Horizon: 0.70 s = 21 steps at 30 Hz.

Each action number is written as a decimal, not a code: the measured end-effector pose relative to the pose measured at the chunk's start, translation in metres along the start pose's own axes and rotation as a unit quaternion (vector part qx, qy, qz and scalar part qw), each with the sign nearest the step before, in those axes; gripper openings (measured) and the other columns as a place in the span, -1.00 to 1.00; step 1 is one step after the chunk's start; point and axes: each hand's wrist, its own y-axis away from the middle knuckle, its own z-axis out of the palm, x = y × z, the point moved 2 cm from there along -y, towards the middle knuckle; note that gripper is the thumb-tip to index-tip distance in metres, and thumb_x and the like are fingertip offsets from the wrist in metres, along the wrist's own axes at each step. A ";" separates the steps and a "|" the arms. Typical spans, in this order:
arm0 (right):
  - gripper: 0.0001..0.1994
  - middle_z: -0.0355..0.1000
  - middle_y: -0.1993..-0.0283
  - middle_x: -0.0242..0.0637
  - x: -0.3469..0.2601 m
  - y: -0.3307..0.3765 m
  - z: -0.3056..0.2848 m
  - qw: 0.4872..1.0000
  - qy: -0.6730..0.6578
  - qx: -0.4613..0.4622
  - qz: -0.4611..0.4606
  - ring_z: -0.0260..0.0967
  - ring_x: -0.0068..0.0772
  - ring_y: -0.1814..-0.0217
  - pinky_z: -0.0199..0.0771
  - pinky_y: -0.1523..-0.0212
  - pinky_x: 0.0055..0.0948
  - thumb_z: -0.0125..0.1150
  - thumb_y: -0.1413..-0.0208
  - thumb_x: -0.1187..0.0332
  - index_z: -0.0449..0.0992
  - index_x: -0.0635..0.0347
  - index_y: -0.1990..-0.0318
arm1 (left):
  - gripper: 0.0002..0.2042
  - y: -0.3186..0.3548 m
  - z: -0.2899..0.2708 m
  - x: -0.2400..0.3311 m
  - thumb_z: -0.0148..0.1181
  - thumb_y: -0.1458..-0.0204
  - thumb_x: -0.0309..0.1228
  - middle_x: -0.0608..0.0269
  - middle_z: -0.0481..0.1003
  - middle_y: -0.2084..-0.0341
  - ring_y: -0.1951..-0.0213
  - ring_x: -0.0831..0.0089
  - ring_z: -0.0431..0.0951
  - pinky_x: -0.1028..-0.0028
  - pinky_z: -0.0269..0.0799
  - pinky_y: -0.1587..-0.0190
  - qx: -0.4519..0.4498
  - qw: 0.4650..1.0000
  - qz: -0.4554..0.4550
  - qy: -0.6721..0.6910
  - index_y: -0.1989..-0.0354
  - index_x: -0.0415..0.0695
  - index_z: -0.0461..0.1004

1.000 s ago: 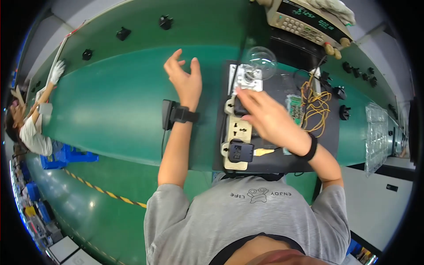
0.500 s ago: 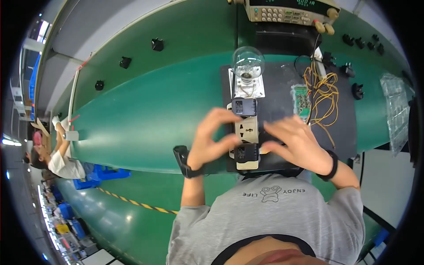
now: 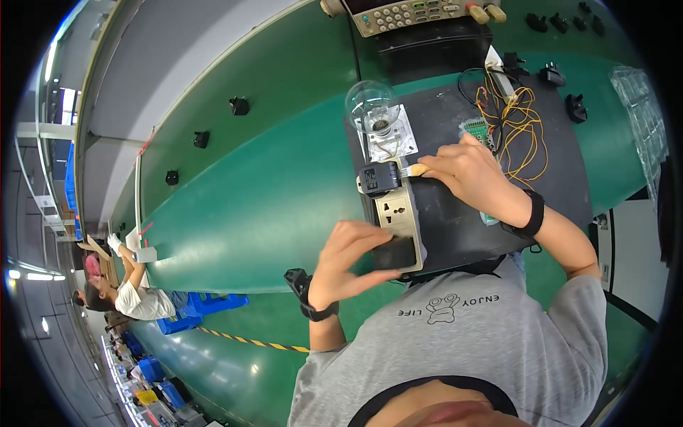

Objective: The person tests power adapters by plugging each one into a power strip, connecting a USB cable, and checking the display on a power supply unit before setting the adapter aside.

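Observation:
A beige power strip (image 3: pixel 395 209) lies on the black mat with two black power adapters plugged in. My left hand (image 3: pixel 346 267) spans the near adapter (image 3: pixel 395 253), its thumb and fingers on opposite sides. With thumb and fingertips pinched, my right hand (image 3: pixel 481 178) holds a pale yellow USB plug (image 3: pixel 418 170). The plug's metal end meets the right side of the far adapter (image 3: pixel 380 178); how deep it sits I cannot tell. Beyond that adapter, a clear glass bulb (image 3: pixel 371 108) stands on a white base plate (image 3: pixel 396 139).
A green circuit board (image 3: pixel 478 130) and tangled yellow wires (image 3: pixel 530 135) lie right on the black mat (image 3: pixel 455 238). A bench instrument (image 3: pixel 405 16) stands at the back. Several black plug adapters dot the green table (image 3: pixel 242 206). Clear plastic trays (image 3: pixel 638 107) lie far right. Another person (image 3: pixel 139 297) sits left.
My right hand has gone from beside the strip's middle to the far adapter, now with the USB plug. My left hand has come nearer, onto the near adapter. The whole view has tilted.

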 end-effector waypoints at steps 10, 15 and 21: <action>-0.89 0.33 0.61 -0.37 -0.006 -0.007 -0.005 0.996 0.059 -0.051 -0.036 0.19 -0.33 0.60 0.09 0.36 -0.43 0.19 0.04 0.37 0.55 0.15 0.34 | -0.56 -0.013 -0.054 -0.074 0.39 0.31 -0.38 0.24 0.35 0.37 0.31 0.41 0.35 0.51 0.31 0.26 0.253 0.963 -0.085 -0.042 0.17 -0.24 0.49; -0.90 0.35 0.60 -0.38 -0.005 -0.008 -0.002 0.996 0.070 -0.020 -0.052 0.22 -0.34 0.58 0.09 0.34 -0.44 0.17 0.05 0.35 0.51 0.15 0.40 | -0.63 -0.051 -0.063 -0.133 0.26 0.06 -0.39 0.52 0.25 0.61 0.53 0.74 0.17 0.70 0.13 0.42 0.386 0.879 -0.277 0.054 0.09 -0.32 0.43; -0.66 0.40 0.35 -0.28 -0.002 -0.004 -0.030 0.995 0.095 -0.019 -0.031 0.31 -0.34 0.29 0.16 0.18 -0.39 0.25 0.13 0.22 0.48 0.21 0.20 | -0.47 -0.074 -0.071 -0.213 0.26 0.05 -0.30 0.35 0.43 0.49 0.46 0.61 0.34 0.61 0.25 0.35 0.443 0.867 -0.223 -0.050 -0.06 -0.32 0.28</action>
